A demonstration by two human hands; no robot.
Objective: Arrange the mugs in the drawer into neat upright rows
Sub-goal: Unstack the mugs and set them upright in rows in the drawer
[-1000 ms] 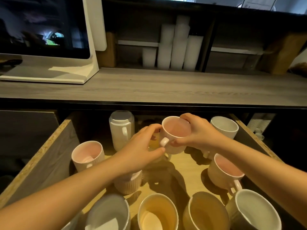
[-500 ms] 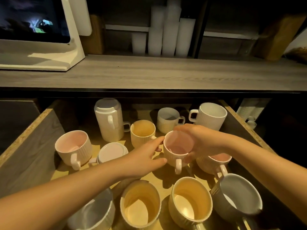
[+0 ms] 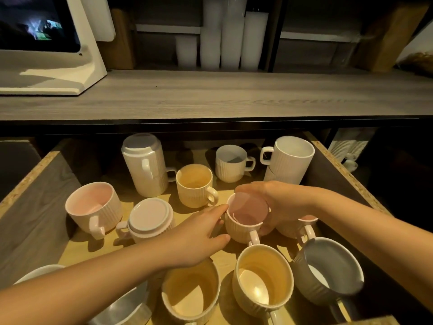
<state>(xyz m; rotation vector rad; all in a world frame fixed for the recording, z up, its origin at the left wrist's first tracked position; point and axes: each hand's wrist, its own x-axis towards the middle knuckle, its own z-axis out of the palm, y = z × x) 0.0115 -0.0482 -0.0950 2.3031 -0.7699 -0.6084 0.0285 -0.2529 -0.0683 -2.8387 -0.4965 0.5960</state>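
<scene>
A small pink ribbed mug [image 3: 246, 219] stands upright in the middle of the open wooden drawer [image 3: 44, 198], handle towards me. My right hand [image 3: 278, 205] grips it by the rim and far side. My left hand [image 3: 199, 233] touches its left wall with straight fingers. Around it stand several ribbed mugs: a yellow one [image 3: 195, 185] behind, a pink one [image 3: 302, 227] partly hidden under my right wrist, two yellow ones [image 3: 263, 279] [image 3: 191, 293] in front. An upside-down pink mug [image 3: 150, 219] sits to the left.
A pink mug [image 3: 92, 206] stands at the left, a stacked upside-down white pair [image 3: 145, 164] at the back left, a grey mug [image 3: 230, 163] and a stacked white pair [image 3: 289, 159] at the back right. Grey mugs [image 3: 330, 273] [image 3: 121, 308] sit in front. The countertop [image 3: 210, 95] overhangs the drawer's rear.
The pink mug came down from above the drawer's back and now stands on the drawer floor in the middle row. Both hands followed it towards me.
</scene>
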